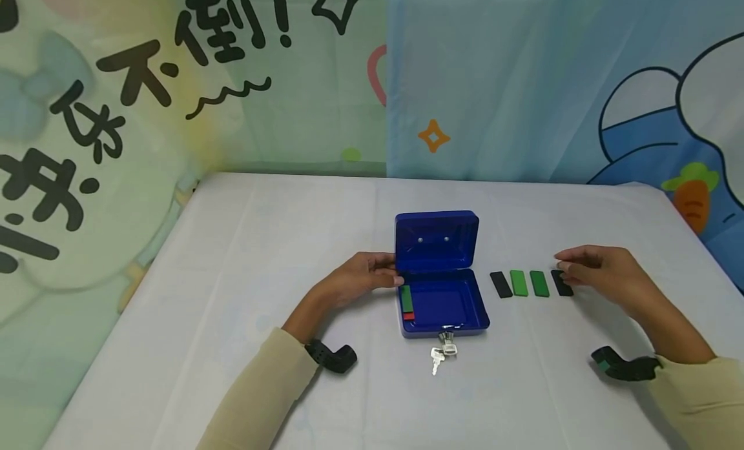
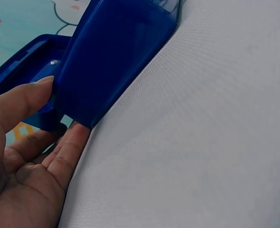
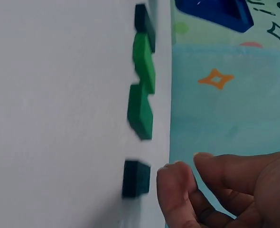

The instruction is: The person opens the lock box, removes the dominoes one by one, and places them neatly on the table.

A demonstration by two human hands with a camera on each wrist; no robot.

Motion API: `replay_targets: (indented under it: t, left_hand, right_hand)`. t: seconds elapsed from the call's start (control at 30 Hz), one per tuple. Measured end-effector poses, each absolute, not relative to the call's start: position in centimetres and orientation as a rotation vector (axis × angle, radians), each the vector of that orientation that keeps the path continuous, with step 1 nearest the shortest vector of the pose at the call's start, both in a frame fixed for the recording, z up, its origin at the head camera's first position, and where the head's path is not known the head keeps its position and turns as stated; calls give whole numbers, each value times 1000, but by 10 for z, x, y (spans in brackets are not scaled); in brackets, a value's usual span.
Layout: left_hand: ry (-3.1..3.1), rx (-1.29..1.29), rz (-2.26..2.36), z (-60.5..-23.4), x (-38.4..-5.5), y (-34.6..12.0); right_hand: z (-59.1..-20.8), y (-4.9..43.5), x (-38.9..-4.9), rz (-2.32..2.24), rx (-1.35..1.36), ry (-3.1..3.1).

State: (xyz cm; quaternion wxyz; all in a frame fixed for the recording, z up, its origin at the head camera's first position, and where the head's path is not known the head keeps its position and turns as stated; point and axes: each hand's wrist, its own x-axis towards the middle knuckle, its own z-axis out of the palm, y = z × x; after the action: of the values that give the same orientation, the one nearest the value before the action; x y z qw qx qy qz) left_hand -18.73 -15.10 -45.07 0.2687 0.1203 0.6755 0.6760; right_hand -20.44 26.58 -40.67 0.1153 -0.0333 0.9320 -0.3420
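A blue metal cash box (image 1: 444, 301) stands with its lid (image 1: 437, 240) raised, a green block (image 1: 407, 299) and a red block (image 1: 409, 316) along its inner left side. My left hand (image 1: 365, 274) grips the box's back left corner, thumb on its side and fingers behind. To the right lie a black block (image 1: 501, 285), a light green block (image 1: 519, 283), a darker green block (image 1: 539, 283) and another black block (image 1: 561, 283). My right hand (image 1: 601, 272) is beside that last one, fingertips slightly apart with nothing between them in the right wrist view.
A lock with keys (image 1: 440, 354) hangs at the box's front. White cloth (image 1: 290, 217) covers the table, and printed curtains (image 1: 500, 82) rise behind its back edge. Both wrists wear black straps (image 1: 331, 357) over beige sleeves.
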Motion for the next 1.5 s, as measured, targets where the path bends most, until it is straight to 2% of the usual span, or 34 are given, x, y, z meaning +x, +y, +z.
replay_targets:
  t: [0.43,0.93,1.5]
  left_hand:
    - [1842,336,1809,-448,-188,-151]
    - [1852,341,1799,-448,-188,-150]
    - [1870,333,1800,-449,-186,-151]
  right_hand:
    - [-401,234,-206,-1398,-187,2392]
    - [-408,185,-197,-1500,-310,2251]
    - [-399,163,-189,-1514,-371,2058]
